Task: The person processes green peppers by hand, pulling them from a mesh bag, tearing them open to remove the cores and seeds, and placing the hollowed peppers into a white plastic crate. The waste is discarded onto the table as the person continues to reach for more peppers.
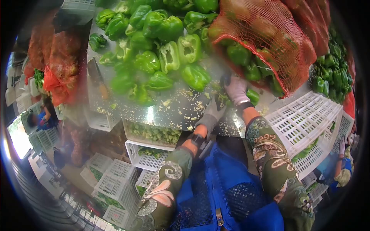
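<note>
My left hand (212,115), in a grey glove, is over the front edge of the metal table (169,111), thumb and fingers apart. Just beyond it, my right hand (236,90), also gloved, has its fingers curled beside the mouth of a red mesh bag (266,34). What lies in those fingers is hidden and blurred. A green bell pepper (253,96) rests against the right wrist. More whole peppers (239,55) show inside the bag's opening. Left of my hands lie cut bell peppers (169,57), some hollow side up, and a green pepper piece (195,77).
Pale seeds (181,102) litter the tabletop. A knife (97,77) lies at its left edge. White crates (308,119) stand at the right, others (148,156) below the table. More peppers (333,73) are heaped far right. Other people (345,169) are at the sides.
</note>
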{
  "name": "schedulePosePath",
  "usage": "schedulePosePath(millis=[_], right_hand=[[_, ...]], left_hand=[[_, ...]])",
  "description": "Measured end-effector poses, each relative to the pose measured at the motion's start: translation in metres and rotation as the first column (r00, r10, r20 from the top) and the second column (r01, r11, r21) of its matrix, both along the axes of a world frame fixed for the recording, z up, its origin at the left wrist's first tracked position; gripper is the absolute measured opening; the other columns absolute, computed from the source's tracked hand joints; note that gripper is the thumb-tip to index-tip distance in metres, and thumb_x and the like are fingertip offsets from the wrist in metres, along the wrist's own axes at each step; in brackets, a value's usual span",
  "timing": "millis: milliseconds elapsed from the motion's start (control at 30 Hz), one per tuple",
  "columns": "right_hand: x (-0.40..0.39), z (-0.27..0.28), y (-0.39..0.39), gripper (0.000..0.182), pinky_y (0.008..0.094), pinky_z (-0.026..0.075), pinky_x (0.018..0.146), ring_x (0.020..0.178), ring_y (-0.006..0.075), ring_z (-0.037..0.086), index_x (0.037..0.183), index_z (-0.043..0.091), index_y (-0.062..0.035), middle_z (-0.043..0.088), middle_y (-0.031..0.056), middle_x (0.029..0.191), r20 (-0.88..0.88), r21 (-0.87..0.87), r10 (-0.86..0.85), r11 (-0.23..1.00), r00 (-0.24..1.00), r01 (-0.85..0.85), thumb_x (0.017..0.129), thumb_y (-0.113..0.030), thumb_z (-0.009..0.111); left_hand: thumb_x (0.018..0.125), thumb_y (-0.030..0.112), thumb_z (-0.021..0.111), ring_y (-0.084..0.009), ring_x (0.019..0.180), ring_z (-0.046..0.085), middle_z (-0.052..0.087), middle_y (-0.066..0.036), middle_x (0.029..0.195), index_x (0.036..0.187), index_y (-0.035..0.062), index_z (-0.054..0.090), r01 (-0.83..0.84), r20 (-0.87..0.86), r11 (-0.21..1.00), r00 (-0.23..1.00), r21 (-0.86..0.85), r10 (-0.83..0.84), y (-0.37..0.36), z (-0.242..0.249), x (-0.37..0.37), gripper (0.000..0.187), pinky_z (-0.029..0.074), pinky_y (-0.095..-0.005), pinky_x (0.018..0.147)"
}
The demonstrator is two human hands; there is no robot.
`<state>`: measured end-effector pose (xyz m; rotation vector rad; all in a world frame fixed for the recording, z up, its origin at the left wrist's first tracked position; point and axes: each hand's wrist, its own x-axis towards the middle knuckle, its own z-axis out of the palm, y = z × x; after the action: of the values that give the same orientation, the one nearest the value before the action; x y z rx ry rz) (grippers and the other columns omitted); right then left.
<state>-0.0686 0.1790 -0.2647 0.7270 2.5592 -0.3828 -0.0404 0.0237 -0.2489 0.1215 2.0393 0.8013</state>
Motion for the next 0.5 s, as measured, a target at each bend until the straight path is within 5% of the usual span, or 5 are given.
schedulePosePath(millis=[133, 233, 333, 400, 500], right_hand=[[0.001, 0.009, 0.007, 0.044, 0.0430, 0.051, 0.078, 0.087, 0.0323, 0.067, 0.102, 0.064, -0.0026, 0.067, 0.0176, 0.095, -0.273, -0.127, -0.315, 0.949, 0.909, 0.290, 0.089, -0.043, 0.054], [0.000, 0.045, 0.011, 0.042, 0.0351, 0.049, 0.079, 0.082, 0.0261, 0.065, 0.101, 0.063, -0.0010, 0.067, 0.0116, 0.084, -0.086, -0.792, -0.823, 0.399, 0.561, 0.463, 0.094, -0.040, 0.049], [0.009, 0.104, 0.000, 0.033, 0.0332, 0.050, 0.082, 0.089, 0.0250, 0.063, 0.113, 0.058, -0.0019, 0.062, 0.0145, 0.106, -0.454, -0.743, -0.622, 0.659, 0.638, 0.114, 0.093, -0.028, 0.056], [0.022, 0.109, -0.004, 0.037, 0.0298, 0.046, 0.089, 0.101, 0.0156, 0.057, 0.124, 0.054, -0.0019, 0.059, 0.0096, 0.117, -0.605, -0.745, -0.521, 0.638, 0.602, -0.196, 0.095, -0.026, 0.056], [0.040, 0.137, -0.019, 0.041, 0.0283, 0.043, 0.094, 0.106, 0.0125, 0.054, 0.127, 0.052, -0.0009, 0.058, 0.0060, 0.118, -0.047, -0.995, -0.739, -0.026, 0.672, -0.098, 0.095, -0.027, 0.056]], left_hand=[[0.080, 0.024, 0.073, -0.0236, 0.120, 0.050, 0.050, -0.016, 0.132, 0.140, 0.0021, 0.034, -0.277, 0.105, 0.859, 0.961, 0.432, 0.257, 0.019, -0.074, 0.008, 0.075, 0.042, -0.0342, 0.100], [0.075, 0.015, 0.075, -0.0207, 0.115, 0.052, 0.055, -0.012, 0.123, 0.134, 0.0037, 0.042, -0.248, 0.012, 0.830, 0.960, 0.500, 0.279, 0.025, 0.006, -0.020, 0.068, 0.042, -0.0336, 0.100], [0.071, 0.012, 0.075, -0.0206, 0.109, 0.055, 0.057, -0.011, 0.117, 0.129, 0.0035, 0.046, -0.086, -0.265, 0.753, 0.905, 0.652, 0.332, 0.009, 0.044, -0.049, 0.065, 0.043, -0.0340, 0.097], [0.072, 0.014, 0.075, -0.0251, 0.111, 0.056, 0.056, -0.014, 0.119, 0.130, 0.0044, 0.046, 0.034, -0.292, 0.818, 0.942, 0.574, 0.166, 0.001, 0.105, -0.075, 0.065, 0.044, -0.0359, 0.098], [0.070, 0.013, 0.076, -0.0249, 0.107, 0.057, 0.057, -0.014, 0.115, 0.128, 0.0043, 0.047, 0.091, -0.327, 0.783, 0.933, 0.616, 0.149, -0.001, 0.133, -0.084, 0.065, 0.045, -0.0357, 0.095]])
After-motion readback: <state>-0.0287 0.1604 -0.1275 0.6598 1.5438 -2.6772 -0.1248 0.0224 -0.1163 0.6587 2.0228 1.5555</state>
